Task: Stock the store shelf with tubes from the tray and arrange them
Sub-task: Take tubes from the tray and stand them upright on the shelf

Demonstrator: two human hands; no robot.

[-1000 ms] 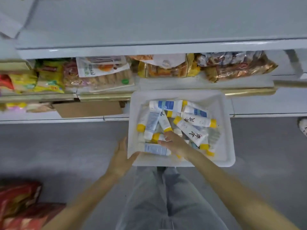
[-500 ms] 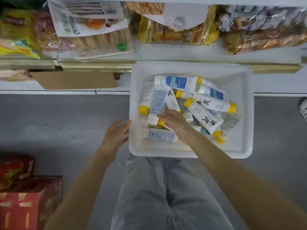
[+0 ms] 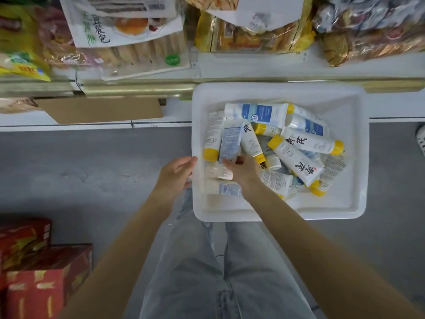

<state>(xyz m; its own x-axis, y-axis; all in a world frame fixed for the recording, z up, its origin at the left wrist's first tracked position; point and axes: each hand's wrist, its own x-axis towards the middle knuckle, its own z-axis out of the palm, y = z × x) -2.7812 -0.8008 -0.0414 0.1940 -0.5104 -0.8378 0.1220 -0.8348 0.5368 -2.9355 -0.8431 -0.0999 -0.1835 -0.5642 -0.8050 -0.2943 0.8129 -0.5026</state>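
Nearest: legs in grey jeans (image 3: 218, 272), cut off at the bottom edge, w/ both forearms running up from the lower corners. Bottom left are stacked red cartons (image 3: 36, 279), at least 2, cropped by the frame so no full count. The left hand (image 3: 176, 173) sits at the left rim of the white tray (image 3: 345, 211), fingertips touching its wall; can't tell if it really clasps the rim. The right hand (image 3: 243, 171) is inside the tray by the left wall, fingers curled round the white-cap end of a pale-blue tube (image 3: 230, 141), grasping it; the palm hides whatever lies under it. The other tubes (image 3: 296, 157) lie crisscross in a loose pile mid-tray, approx. a dozen or more. The exact no. is unclear since they overlap. 8 yellow caps show, and at least 3 tubes have black characters. Bare tray bottom runs along the near and right walls. Open grey floor (image 3: 92, 169) lies left of the tray. At the right edge is 1 shoe (image 3: 420, 139), mostly cut off. Beyond, 1 flat cardboard sheet (image 3: 101, 109) lies on a low white ledge. The tray's far rim overlaps the gold rail (image 3: 138, 90). Farthest is the shelf (image 3: 253, 65), w/ snack packs (image 3: 128, 33) blurred at left and cropped at the top. A bare strip of shelf sits just past the tray.
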